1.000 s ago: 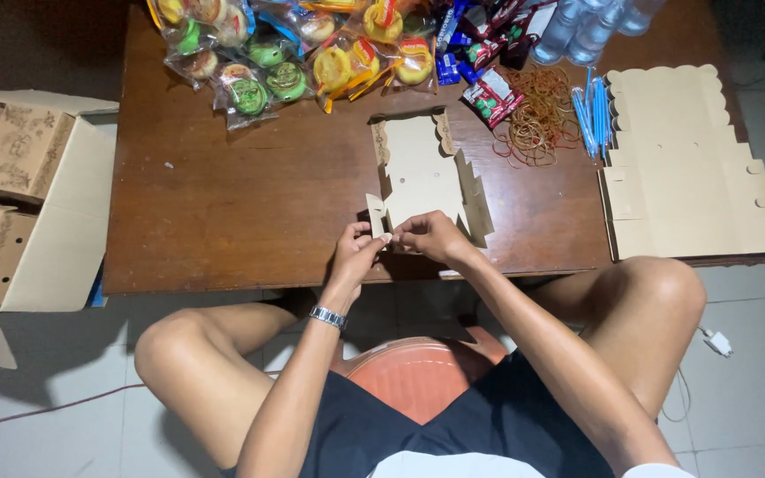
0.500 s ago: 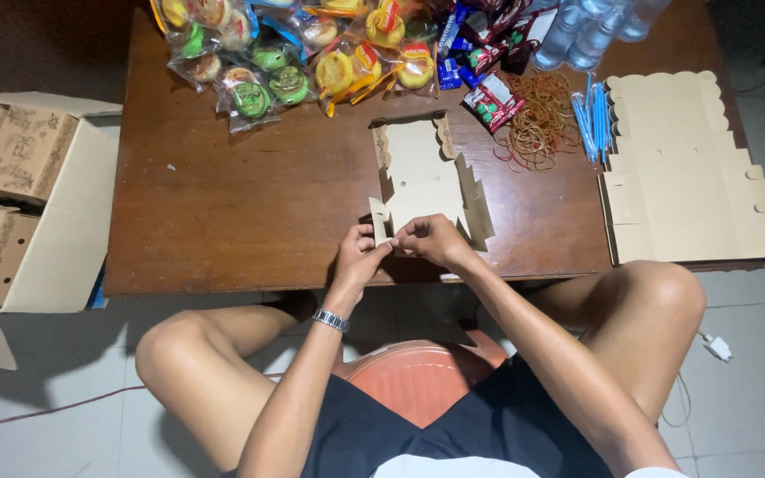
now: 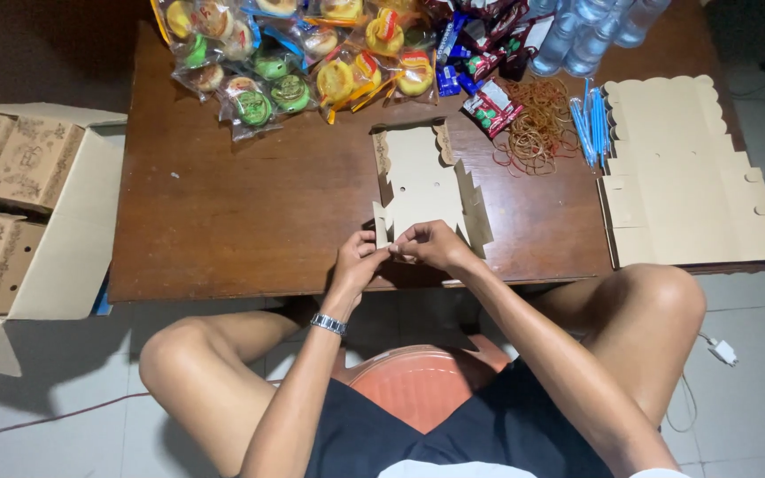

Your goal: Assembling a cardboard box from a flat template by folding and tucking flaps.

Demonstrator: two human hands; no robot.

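left hand (image 3: 358,262) | right hand (image 3: 431,245) — both pinch cardboard box blank (image 3: 422,186) — wooden table (image 3: 241,212)

A flat die-cut cardboard box blank (image 3: 425,184) lies on the dark wooden table (image 3: 250,212), its near edge at the table's front. The left hand (image 3: 358,264) and the right hand (image 3: 431,245) meet at that near edge, fingertips pinching a small flap at the blank's near left corner. A metal wristwatch (image 3: 328,324) sits on the left wrist. Far on the table lie wrapped snack packets (image 3: 294,53), with a heap of rubber bands (image 3: 537,128) and blue straws (image 3: 591,124) to the right. A stack of flat box blanks (image 3: 688,177) overhangs the table's right end. Left of the table stands an open carton (image 3: 55,230) holding folded brown boxes (image 3: 2,186).
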